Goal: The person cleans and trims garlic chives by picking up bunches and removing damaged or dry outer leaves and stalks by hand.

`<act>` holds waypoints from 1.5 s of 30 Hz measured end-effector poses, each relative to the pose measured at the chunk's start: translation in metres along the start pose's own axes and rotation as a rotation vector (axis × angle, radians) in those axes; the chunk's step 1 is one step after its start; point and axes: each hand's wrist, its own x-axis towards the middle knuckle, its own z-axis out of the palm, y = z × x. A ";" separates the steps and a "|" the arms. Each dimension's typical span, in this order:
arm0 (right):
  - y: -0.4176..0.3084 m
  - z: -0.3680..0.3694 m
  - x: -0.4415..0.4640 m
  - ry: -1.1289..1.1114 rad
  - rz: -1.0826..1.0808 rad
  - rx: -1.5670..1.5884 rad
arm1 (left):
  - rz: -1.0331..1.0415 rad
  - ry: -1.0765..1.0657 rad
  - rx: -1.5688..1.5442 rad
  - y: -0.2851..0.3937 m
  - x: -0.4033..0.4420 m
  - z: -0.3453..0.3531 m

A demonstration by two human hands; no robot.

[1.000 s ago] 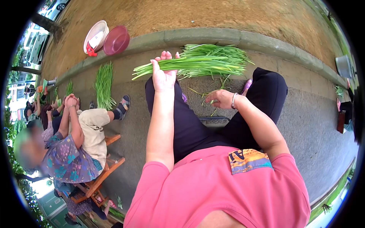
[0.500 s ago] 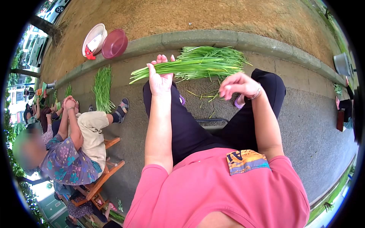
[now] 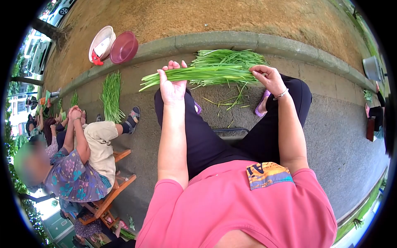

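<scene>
A bunch of long green garlic chives (image 3: 206,73) lies across my left hand (image 3: 171,84), palm up, with the fingers and thumb curled round its pale stem end. At the leaf end, my right hand (image 3: 271,81) pinches the tips between thumb and fingers. Behind the bunch, a heap of garlic chives (image 3: 225,58) rests on the ground by the kerb. Loose leaves (image 3: 231,99) are scattered on the paving between my feet.
Beyond the kerb (image 3: 215,40) stand a white basin (image 3: 96,41) and a maroon basin (image 3: 124,47). To the left a person (image 3: 78,173) sits on a wooden chair (image 3: 111,198), near another pile of chives (image 3: 111,97). A metal tub (image 3: 373,68) stands far right.
My right hand has moved up and right to the leaf end of the bunch and closed on the tips. My left hand and the bunch have barely shifted.
</scene>
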 end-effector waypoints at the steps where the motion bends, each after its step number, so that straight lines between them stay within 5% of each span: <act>1: 0.002 0.000 0.000 -0.030 0.015 0.008 | -0.005 -0.002 -0.007 0.000 0.000 0.000; 20: 0.000 -0.002 -0.001 -0.072 0.155 0.253 | -0.072 -0.141 0.057 0.003 -0.005 -0.002; 32: 0.006 0.001 0.003 0.261 0.306 0.625 | -0.163 -0.243 -0.018 0.001 -0.005 0.000; 42: -0.017 -0.010 -0.005 0.019 0.181 0.936 | -0.133 -0.234 -0.056 0.002 -0.005 0.000; 45: -0.023 -0.014 -0.010 -0.230 0.110 1.013 | -0.097 -0.223 -0.073 0.005 -0.003 -0.001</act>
